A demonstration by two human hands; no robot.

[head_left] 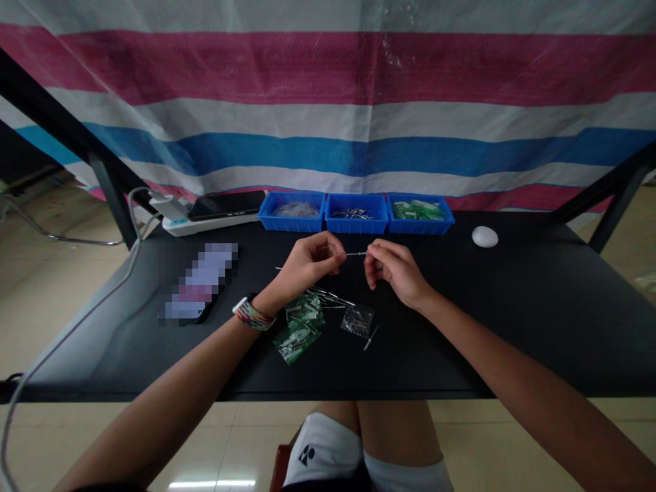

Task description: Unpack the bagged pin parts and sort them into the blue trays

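Observation:
A thin metal rod runs between my two hands above the black table. My left hand pinches its left end, and my right hand pinches its right end. Below my left hand lie green plastic packets with small metal parts in them, beside several loose thin rods. A small clear bag with metal pieces rests to their right, with a short pin at its corner.
At the back stand three blue trays: one with clear bags, one with metal rods, one with green packets. A white power strip with a dark phone, a second phone and a white oval object are also on the table.

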